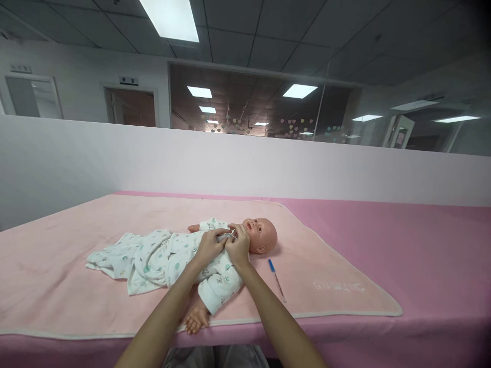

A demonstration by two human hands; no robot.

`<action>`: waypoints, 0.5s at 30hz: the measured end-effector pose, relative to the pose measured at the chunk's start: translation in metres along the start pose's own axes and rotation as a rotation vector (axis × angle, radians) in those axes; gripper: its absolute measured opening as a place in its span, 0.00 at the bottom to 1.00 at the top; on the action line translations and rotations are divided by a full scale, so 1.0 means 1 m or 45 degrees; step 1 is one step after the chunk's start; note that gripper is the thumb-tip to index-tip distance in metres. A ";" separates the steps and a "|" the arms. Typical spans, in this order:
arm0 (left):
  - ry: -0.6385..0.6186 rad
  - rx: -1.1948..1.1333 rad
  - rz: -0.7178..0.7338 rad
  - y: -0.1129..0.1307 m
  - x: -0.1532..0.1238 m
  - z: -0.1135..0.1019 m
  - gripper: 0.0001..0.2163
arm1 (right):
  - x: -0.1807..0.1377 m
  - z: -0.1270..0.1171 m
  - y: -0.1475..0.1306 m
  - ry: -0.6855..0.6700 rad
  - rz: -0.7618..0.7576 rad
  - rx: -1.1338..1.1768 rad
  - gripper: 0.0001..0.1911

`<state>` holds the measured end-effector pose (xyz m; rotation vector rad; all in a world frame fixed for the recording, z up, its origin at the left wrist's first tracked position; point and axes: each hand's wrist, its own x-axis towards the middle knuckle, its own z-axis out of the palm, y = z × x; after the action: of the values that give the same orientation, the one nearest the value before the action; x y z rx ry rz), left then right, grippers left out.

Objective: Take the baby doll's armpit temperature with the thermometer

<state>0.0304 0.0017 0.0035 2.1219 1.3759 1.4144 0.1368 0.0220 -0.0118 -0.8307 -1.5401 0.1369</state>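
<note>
A baby doll [264, 236] lies on its back, its bald head to the right. It wears a white top [220, 283] and trousers [149, 260] with a green print. At the neckline, my left hand [210, 246] is closed, its fingertips pinching the top's cloth. Right beside it, close under the doll's chin, my right hand [238, 246] is also closed on the cloth. A thin pale strip shows between the fingertips; I cannot make out its exact kind. The doll's near arm ends in a bare hand [197, 318] between my forearms.
A pen [276, 280] with a blue cap lies right of my right forearm. Under the doll is a peach blanket [322, 255] with a pale border, spread over a pink table cover [433, 266]. A white half-wall [245, 166] stands behind, with glass above it.
</note>
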 end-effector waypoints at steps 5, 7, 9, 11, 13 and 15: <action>0.007 0.003 0.003 -0.003 0.000 0.001 0.14 | 0.000 0.000 0.001 0.007 0.003 0.003 0.23; 0.014 0.005 0.002 -0.003 0.001 0.001 0.13 | -0.001 0.000 0.001 0.006 -0.003 0.005 0.23; 0.025 0.004 0.008 -0.003 0.001 0.002 0.13 | -0.001 0.000 0.001 0.003 -0.014 0.006 0.23; 0.031 -0.005 0.014 -0.004 0.001 0.002 0.14 | -0.001 0.000 0.001 0.000 -0.027 0.003 0.23; 0.033 -0.017 0.024 -0.004 0.001 0.002 0.14 | -0.001 0.001 0.001 -0.008 -0.040 0.000 0.23; 0.037 -0.024 0.036 -0.005 0.001 0.003 0.14 | -0.001 0.001 0.001 -0.015 -0.052 0.000 0.22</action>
<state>0.0302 0.0061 -0.0001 2.1253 1.3424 1.4685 0.1366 0.0228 -0.0131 -0.7994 -1.5668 0.1123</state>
